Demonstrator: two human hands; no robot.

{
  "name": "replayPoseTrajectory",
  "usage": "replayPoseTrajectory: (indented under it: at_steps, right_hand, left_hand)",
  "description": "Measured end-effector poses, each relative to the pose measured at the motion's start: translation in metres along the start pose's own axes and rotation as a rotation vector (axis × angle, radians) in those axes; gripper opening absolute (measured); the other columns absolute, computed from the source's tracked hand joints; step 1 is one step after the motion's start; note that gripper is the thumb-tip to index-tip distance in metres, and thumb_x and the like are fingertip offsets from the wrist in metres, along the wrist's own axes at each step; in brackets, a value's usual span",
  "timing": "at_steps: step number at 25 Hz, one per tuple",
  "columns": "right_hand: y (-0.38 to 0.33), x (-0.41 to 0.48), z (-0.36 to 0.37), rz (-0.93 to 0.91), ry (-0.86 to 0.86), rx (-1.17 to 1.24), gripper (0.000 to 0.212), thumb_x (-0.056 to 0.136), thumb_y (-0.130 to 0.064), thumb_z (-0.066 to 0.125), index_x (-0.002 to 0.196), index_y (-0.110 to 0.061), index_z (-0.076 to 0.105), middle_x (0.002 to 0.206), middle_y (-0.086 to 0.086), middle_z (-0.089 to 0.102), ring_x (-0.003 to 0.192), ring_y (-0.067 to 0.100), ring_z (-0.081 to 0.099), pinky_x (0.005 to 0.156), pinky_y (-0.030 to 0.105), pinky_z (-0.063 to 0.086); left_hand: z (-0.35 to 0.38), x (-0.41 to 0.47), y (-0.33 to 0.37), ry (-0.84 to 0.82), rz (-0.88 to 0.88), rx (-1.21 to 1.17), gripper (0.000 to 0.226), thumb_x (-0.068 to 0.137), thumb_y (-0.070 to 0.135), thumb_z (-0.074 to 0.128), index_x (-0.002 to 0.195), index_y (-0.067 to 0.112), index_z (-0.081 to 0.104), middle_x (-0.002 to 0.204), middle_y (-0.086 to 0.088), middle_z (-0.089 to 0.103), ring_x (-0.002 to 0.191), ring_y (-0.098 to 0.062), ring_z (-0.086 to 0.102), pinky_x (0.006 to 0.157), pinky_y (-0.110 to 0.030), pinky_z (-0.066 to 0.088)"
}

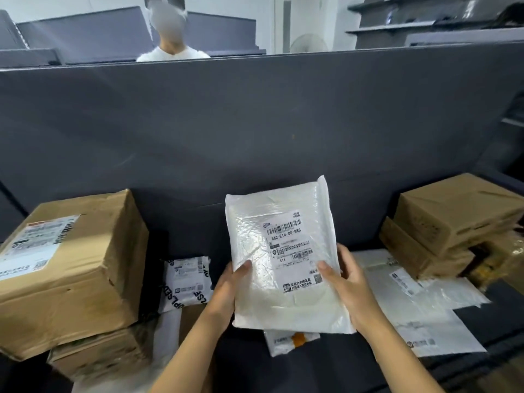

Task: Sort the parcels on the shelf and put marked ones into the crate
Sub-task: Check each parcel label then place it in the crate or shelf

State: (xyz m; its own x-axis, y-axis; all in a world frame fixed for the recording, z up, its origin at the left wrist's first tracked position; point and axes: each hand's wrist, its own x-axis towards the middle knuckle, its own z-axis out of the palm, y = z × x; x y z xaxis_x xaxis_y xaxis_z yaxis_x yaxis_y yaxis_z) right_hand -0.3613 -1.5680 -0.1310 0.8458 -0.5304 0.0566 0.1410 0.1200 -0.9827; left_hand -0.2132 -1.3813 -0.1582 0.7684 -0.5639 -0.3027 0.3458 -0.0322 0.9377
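- White poly mailer (283,259) held upright above the shelf (241,350), label facing the camera.
- Left hand (226,287) and right hand (347,287) pinch its lower side edges, thumbs on front.
- Likely light, soft, slick film; edge grips suit it.
- Crate not in view.

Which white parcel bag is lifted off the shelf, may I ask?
The bag gripped by the left hand and right hand; the others lie untouched.
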Motion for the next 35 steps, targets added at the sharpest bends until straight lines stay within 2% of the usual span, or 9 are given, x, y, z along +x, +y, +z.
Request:
replayPoseTrajectory:
  at_steps: [7,14,17,20,23,27,30,32,35]
  right_hand:
    - [-0.007,-0.007,-0.003,0.019,0.003,-0.002,0.035,0.077,-0.037,0.067,0.111,-0.041,0.063,0.111,-0.003,0.072,0.099,0.018,0.07,0.074,0.032,0.058]
    - [0.031,0.002,-0.011,0.163,0.125,0.013,0.025,0.093,-0.021,0.054,0.11,-0.036,0.064,0.112,-0.01,0.071,0.106,0.013,0.065,0.091,0.035,0.05]
    - [0.045,0.002,-0.011,0.227,0.122,-0.051,0.03,0.093,-0.02,0.054,0.122,-0.024,0.059,0.116,-0.004,0.068,0.108,0.016,0.063,0.097,0.04,0.047]
    - [0.061,-0.005,-0.012,0.277,0.111,-0.185,0.02,0.093,-0.018,0.056,0.111,-0.025,0.06,0.11,-0.004,0.068,0.094,0.004,0.063,0.082,0.025,0.047]
    - [0.088,-0.013,-0.009,0.355,0.11,-0.33,0.023,0.094,-0.022,0.055,0.116,-0.025,0.058,0.123,-0.001,0.063,0.103,0.008,0.063,0.085,0.027,0.047]
    - [0.12,-0.013,0.006,0.467,0.112,-0.538,0.031,0.092,-0.024,0.053,0.122,-0.016,0.053,0.118,0.004,0.063,0.1,0.021,0.062,0.087,0.035,0.05]
    - [0.142,-0.013,0.025,0.545,0.061,-0.498,0.041,0.091,-0.019,0.056,0.131,-0.014,0.048,0.115,-0.002,0.061,0.098,0.02,0.062,0.085,0.033,0.05]
    - [0.155,-0.01,0.036,0.588,0.015,-0.472,0.045,0.093,-0.018,0.055,0.136,-0.013,0.044,0.124,0.004,0.059,0.108,0.025,0.061,0.093,0.037,0.049]
    - [0.168,0.002,0.044,0.578,-0.047,-0.457,0.036,0.095,-0.015,0.051,0.131,-0.01,0.049,0.125,0.008,0.06,0.111,0.025,0.061,0.094,0.041,0.049]
  left_hand:
    - [0.006,-0.021,0.006,-0.015,0.173,-0.015,0.051,0.078,0.043,0.071,0.126,0.031,0.056,0.118,0.006,0.069,0.106,-0.015,0.067,0.092,-0.038,0.053]
    - [0.03,-0.057,0.012,0.097,0.389,0.263,0.029,0.077,0.049,0.069,0.102,0.047,0.053,0.099,0.023,0.067,0.091,0.006,0.065,0.067,-0.006,0.05]
    - [0.022,-0.053,-0.001,0.149,0.277,0.307,0.049,0.08,0.054,0.064,0.123,0.038,0.048,0.128,0.018,0.058,0.12,-0.005,0.056,0.089,-0.014,0.046]
    - [0.013,-0.038,-0.029,0.234,0.017,0.43,0.079,0.088,0.039,0.06,0.146,0.012,0.015,0.154,-0.006,0.027,0.139,-0.025,0.034,0.104,-0.026,0.032]
    - [0.015,-0.038,-0.061,0.272,-0.216,0.727,0.097,0.086,0.042,0.059,0.15,0.012,-0.007,0.154,-0.012,0.007,0.143,-0.033,0.018,0.112,-0.036,0.028]
    - [0.02,-0.048,-0.108,0.07,-0.194,1.139,0.093,0.083,0.049,0.054,0.15,0.03,-0.008,0.158,-0.005,-0.012,0.146,-0.032,-0.002,0.116,-0.041,0.014]
    - [0.027,-0.058,-0.124,-0.005,0.153,1.514,0.103,0.056,0.071,0.067,0.146,0.035,0.031,0.153,-0.011,0.024,0.138,-0.028,0.037,0.107,-0.035,0.04]
    - [0.037,-0.061,-0.129,0.047,0.197,1.58,0.096,0.031,0.076,0.07,0.118,0.037,0.059,0.122,-0.003,0.05,0.094,-0.015,0.071,0.073,-0.024,0.059]
    - [0.032,-0.054,-0.137,0.132,0.405,1.534,0.032,0.083,0.039,0.054,0.113,0.033,0.046,0.113,-0.002,0.043,0.075,-0.011,0.074,0.062,-0.023,0.06]
